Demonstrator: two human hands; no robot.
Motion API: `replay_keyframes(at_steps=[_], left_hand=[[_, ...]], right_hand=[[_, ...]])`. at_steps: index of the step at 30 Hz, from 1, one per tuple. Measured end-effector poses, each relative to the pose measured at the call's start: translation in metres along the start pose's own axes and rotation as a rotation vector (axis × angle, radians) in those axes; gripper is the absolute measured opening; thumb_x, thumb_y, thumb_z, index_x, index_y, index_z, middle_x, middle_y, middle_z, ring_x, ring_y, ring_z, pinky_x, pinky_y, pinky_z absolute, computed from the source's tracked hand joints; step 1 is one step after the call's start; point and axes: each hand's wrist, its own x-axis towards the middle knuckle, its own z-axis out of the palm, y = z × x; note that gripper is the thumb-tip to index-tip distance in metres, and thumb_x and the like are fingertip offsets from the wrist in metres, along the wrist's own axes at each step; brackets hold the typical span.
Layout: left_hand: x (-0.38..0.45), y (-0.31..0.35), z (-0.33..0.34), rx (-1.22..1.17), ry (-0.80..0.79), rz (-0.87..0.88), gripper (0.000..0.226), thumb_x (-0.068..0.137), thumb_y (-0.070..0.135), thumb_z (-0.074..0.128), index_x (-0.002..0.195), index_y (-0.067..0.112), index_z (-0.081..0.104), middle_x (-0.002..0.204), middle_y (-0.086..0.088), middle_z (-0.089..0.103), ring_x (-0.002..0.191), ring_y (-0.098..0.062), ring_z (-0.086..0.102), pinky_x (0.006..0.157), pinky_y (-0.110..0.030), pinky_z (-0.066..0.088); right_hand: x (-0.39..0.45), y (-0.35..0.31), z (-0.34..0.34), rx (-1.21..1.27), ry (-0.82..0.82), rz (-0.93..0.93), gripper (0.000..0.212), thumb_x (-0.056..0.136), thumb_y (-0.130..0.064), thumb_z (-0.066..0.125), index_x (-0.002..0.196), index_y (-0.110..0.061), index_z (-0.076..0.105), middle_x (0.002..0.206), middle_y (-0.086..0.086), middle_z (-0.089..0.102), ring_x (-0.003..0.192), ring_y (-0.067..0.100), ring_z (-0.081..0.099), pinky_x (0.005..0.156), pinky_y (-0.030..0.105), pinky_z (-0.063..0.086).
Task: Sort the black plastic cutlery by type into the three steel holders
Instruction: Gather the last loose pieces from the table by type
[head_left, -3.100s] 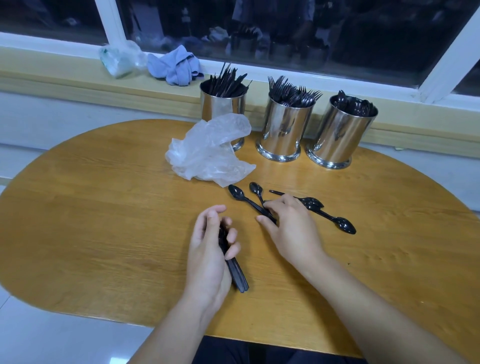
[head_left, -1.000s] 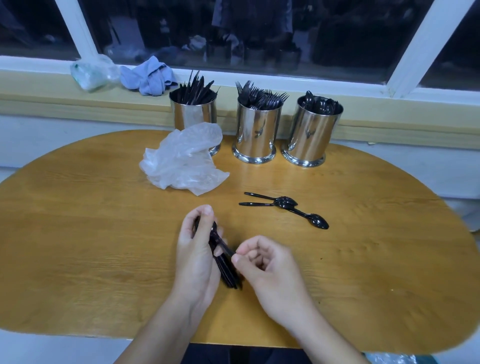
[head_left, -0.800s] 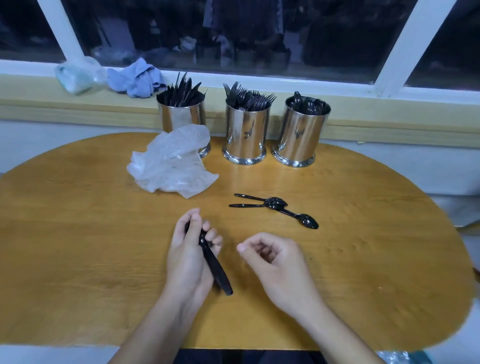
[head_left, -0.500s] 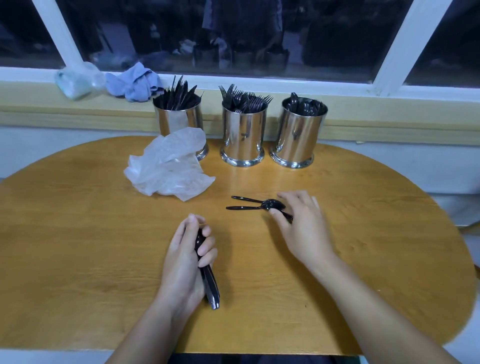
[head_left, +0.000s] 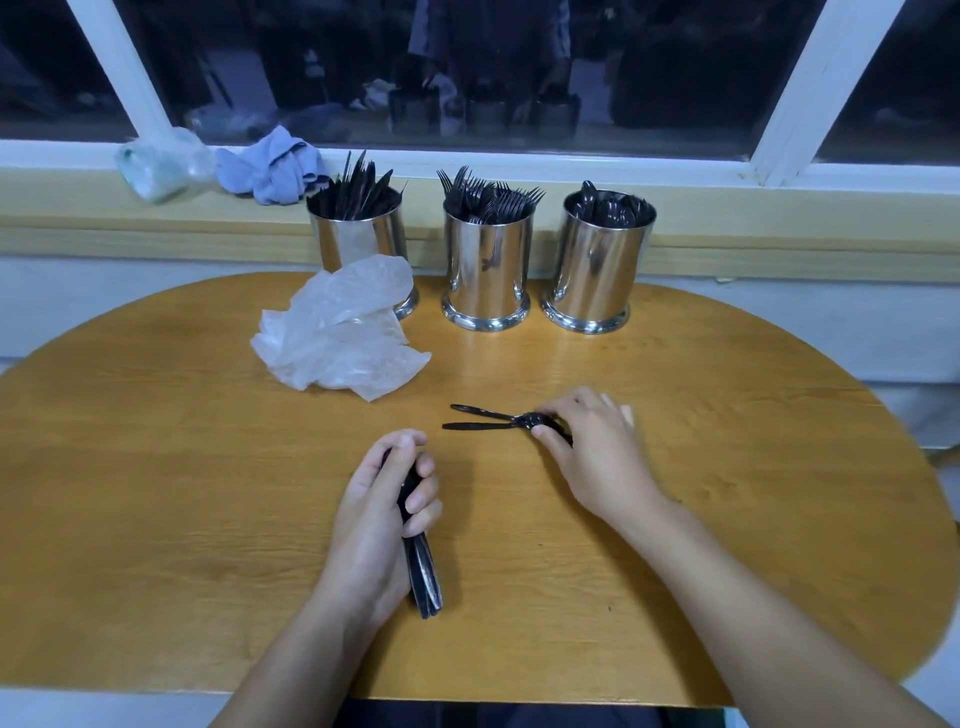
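Left hand (head_left: 382, 512) holding a bunch of black spoons (head_left: 423, 571) low over the bench (head_left: 156, 467), right hand (head_left: 592, 447) pinching loose spoons (head_left: 483, 420) lying mid-bench, three steel holders (head_left: 485, 270) at the back with knives, forks, spoons, crumpled plastic bag (head_left: 337, 338) beside them

A rounded wooden table (head_left: 156, 467) with an orange-yellow grain stands against a pale wall (head_left: 78, 291), just below a yellow-beige window ledge (head_left: 779, 228). Above the ledge a white-framed window (head_left: 789, 104) shows dark glass with dim reflections. On the ledge's left part lie a crumpled blue cloth (head_left: 270, 169) and, beside it, a clear plastic bundle (head_left: 156, 166); a pale floor (head_left: 78, 709) shows below the table's near edge.
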Motion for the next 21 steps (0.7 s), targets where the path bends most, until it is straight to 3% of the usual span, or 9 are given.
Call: replay_keyframes(at_steps=[4,9,14,17,21], left_hand=[[-0.001,0.000,-0.002,0.079,0.017,0.016,0.021,0.112,0.031,0.064,0.119,0.011,0.068,0.090,-0.003,0.052,0.063,-0.011,0.031,0.050,-0.022,0.024],[-0.001,-0.001,-0.001,0.144,0.009,0.024,0.023,0.112,0.032,0.064,0.119,0.011,0.069,0.091,-0.004,0.053,0.063,-0.011,0.033,0.052,-0.025,0.023],[0.002,0.000,-0.008,0.114,-0.035,-0.094,0.031,0.110,0.041,0.067,0.118,0.011,0.069,0.092,-0.002,0.053,0.065,-0.010,0.033,0.048,-0.020,0.027],[0.015,-0.002,-0.019,0.049,-0.103,-0.260,0.052,0.092,0.056,0.089,0.114,0.012,0.072,0.094,-0.005,0.056,0.064,-0.011,0.037,0.043,-0.019,0.031],[0.029,-0.007,-0.025,0.064,-0.151,-0.316,0.070,0.077,0.062,0.099,0.114,0.011,0.068,0.094,-0.012,0.059,0.060,-0.015,0.042,0.041,-0.024,0.026]], right_hand=[[-0.014,0.001,-0.004,-0.089,0.004,-0.157,0.030,0.112,-0.045,0.051,0.128,-0.030,0.071,0.111,-0.013,0.056,0.105,0.015,0.053,0.098,0.034,0.032],[-0.021,-0.001,-0.010,-0.096,-0.033,-0.246,0.031,0.108,-0.051,0.058,0.129,-0.032,0.072,0.114,-0.016,0.056,0.106,0.011,0.052,0.102,0.036,0.037],[-0.016,-0.001,-0.007,-0.134,-0.004,-0.265,0.024,0.113,-0.029,0.052,0.124,-0.026,0.073,0.107,-0.010,0.057,0.099,0.017,0.053,0.093,0.035,0.036],[-0.011,-0.003,-0.011,-0.119,0.064,-0.237,0.021,0.110,-0.015,0.059,0.121,-0.026,0.074,0.102,-0.009,0.059,0.095,0.019,0.052,0.088,0.036,0.038],[-0.016,-0.015,-0.023,0.143,0.130,-0.278,0.018,0.111,-0.018,0.059,0.118,-0.021,0.076,0.103,-0.010,0.060,0.094,0.017,0.057,0.082,0.035,0.047]])
